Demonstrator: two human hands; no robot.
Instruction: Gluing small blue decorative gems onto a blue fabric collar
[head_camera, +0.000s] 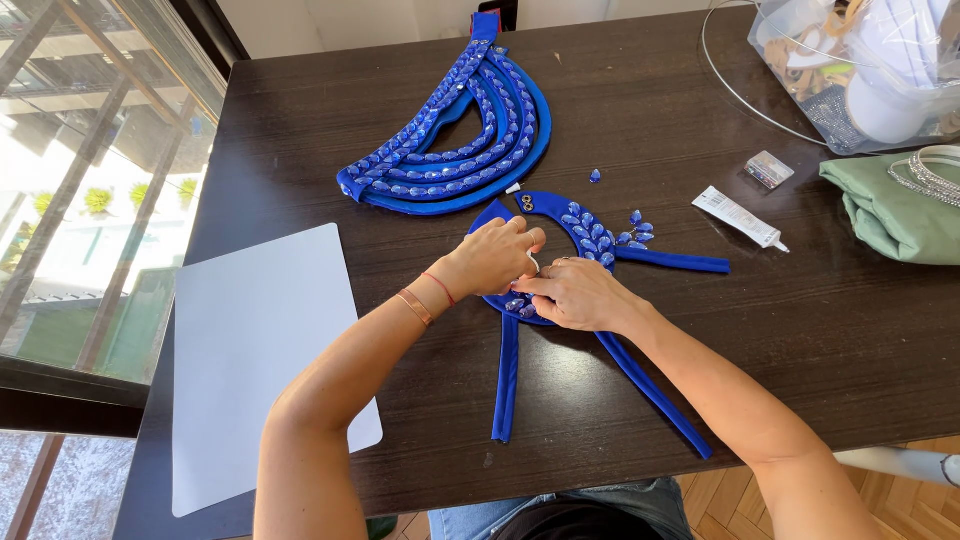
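I see the big dark wooden counter (700, 330). Under my hands lies the curved blue cloth piece with shiny blue gems (590, 235). My left hand (495, 255) pinches its edge. My right hand (575, 295) presses a gem down with curled fingers. I think I'm sticking gems on; the small white glue tube (738, 217) past my right hand comes next.

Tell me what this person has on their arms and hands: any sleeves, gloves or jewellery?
Both arms are bare, with no sleeves and no gloves. The left hand side carries two things at the wrist: a thin red string bracelet and, just behind it, a copper-coloured bangle. The right hand shows no bracelet or watch; whether it wears a ring is too small to tell.
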